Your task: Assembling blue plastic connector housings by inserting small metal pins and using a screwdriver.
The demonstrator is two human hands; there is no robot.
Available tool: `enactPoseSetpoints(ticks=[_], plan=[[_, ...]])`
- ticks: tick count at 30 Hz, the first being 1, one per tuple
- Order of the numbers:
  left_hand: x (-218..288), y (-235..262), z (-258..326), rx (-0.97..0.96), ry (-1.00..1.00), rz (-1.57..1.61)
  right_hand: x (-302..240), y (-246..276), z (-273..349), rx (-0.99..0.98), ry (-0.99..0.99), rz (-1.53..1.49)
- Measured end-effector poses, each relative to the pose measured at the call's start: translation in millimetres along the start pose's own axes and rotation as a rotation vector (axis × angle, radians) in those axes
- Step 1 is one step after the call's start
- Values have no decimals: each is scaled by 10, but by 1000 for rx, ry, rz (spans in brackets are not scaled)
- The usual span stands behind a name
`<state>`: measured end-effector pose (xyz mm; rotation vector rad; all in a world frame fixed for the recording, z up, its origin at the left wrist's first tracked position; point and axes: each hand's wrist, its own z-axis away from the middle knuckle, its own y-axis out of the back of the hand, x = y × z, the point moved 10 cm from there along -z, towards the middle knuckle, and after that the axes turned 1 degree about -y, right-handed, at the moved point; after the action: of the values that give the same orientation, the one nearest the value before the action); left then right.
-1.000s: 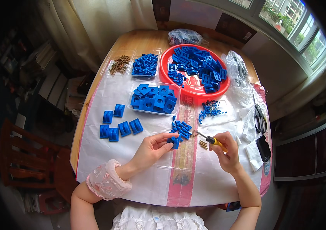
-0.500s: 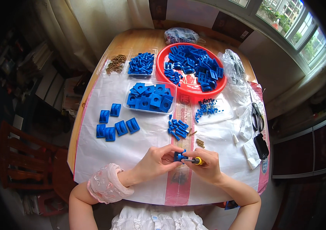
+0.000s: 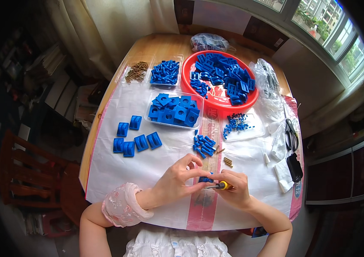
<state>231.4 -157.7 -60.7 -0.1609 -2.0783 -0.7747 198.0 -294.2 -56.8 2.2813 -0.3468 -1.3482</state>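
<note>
We hold a small blue part (image 3: 206, 179) between our two hands, over the pink stripe of the white sheet (image 3: 105, 184), on the near side of the table (image 3: 152, 45). Our left hand (image 3: 177, 176) pinches the part between thumb and forefinger, its other fingers partly spread. Our right hand (image 3: 235, 187) grips the yellow screwdriver (image 3: 223, 185), its shaft pointing left, just beside the part; its fingertips also reach the part. Our fingers hide much of it, so we cannot tell whether the tip touches it.

Just beyond our hands lies a loose heap of blue pegs (image 3: 205, 146), with a few brass pins (image 3: 228, 162) to its right. Six blue blocks (image 3: 141, 142) with curved ridges sit apart on our left. Farther up, a clear box (image 3: 197, 122) holds square blue plates (image 3: 180, 113) with round holes, and tiny bits (image 3: 235, 123) lie heaped on a clear lid (image 3: 254, 130).

At the far side, we see more brass pins and blue pieces (image 3: 164, 73) in clear trays, and a red basin (image 3: 219, 103) full of blue parts. On our right lie black-handled scissors (image 3: 292, 135), a black case (image 3: 294, 167) and a white tissue (image 3: 283, 175).
</note>
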Motion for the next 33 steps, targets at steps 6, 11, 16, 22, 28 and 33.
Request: enactPoseSetpoints(ticks=[6,11,16,22,28,33], plan=[[-115,142,-40,59,54,69,27,2,4,-14,-64,-39],[-349,827,-149,325,213,-148,249,136,66,65,-186,-73],[-569,777,-102,265,267,-297,171,77,15,2,-123,-19],[-694,684,-120,220,244,-401,262,42,54,-65,-173,18],[-740,692,-107,194,269,-396,320,10,58,-90,-163,20],[-574,688,-135,177,224,-401,327,42,42,-54,-179,-3]])
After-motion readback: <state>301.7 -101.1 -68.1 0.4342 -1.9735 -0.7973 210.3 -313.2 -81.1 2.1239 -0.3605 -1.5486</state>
